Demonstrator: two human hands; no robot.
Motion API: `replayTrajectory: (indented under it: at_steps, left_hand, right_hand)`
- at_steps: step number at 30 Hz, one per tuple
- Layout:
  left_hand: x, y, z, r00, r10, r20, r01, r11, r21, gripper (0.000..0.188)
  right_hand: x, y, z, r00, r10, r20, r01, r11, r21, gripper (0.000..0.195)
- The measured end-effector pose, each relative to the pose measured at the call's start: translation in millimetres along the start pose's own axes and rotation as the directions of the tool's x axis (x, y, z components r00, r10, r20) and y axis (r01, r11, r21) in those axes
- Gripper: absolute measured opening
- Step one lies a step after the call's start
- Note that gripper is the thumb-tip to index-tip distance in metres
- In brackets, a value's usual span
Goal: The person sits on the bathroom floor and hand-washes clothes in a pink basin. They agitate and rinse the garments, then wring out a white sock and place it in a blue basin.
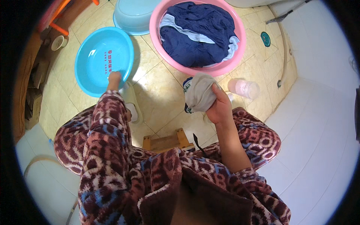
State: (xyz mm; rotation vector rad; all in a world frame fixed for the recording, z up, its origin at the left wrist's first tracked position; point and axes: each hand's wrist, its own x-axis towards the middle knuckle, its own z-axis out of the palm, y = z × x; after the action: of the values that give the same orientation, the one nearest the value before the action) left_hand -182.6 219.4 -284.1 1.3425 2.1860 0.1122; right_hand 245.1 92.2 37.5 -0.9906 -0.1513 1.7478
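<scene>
My left hand point(114, 79) grips the near rim of a blue plastic basin point(95, 62) that bears red writing and seems to hold a little clear water. In my right hand point(220, 107) is a bunched grey-white cloth point(199, 91) with dark blue and green parts at its left edge; it may be socks. Beyond that hand stands a pink plastic basin point(155, 42) filled with bunched navy cloth point(201, 25) with pale bands. A clear jar with pinkish contents point(243, 88) lies on the floor right of the cloth.
A pale blue basin point(135, 15) is behind the blue one. A low wooden stool point(166, 142) shows between my knees. On the tiled floor are a white cup point(58, 43) at the left and a green drain cover point(265, 39) at the right. A hose point(284, 56) runs along the white wall.
</scene>
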Motion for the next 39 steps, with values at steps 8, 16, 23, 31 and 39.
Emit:
replayTrajectory:
  at_steps: [8,16,23,31,39]
  left_hand:
    - [55.9,-94.2,0.6,0.923,0.384,0.023,-0.344,0.795,0.499,0.035]
    - [29.5,-70.8,-27.2,0.982,-0.112,-0.149,0.142,0.968,0.206,0.05]
    - [-66.1,150.4,-68.9,0.908,-0.144,0.394,0.406,0.064,-0.912,0.042]
    - [-275.5,285.2,-111.2,0.677,0.535,0.505,0.029,0.667,-0.745,0.033]
    - [-326.0,266.5,-116.5,0.881,0.47,-0.057,-0.351,0.567,-0.745,0.033]
  right_hand:
    - [2.2,-8.2,-4.0,0.998,0.037,0.056,-0.048,0.978,0.203,0.04]
    - [-4.2,4.7,-15.4,0.997,0.038,0.067,-0.053,0.97,0.237,0.042]
    - [20.2,18.7,-32.9,0.998,0.016,0.055,-0.031,0.958,0.284,0.045]
    - [44.3,41.8,-22.6,0.963,0.008,0.27,-0.141,0.867,0.477,0.041]
    - [2.6,33.7,22.6,0.978,0.033,0.206,-0.113,0.914,0.389,0.035]
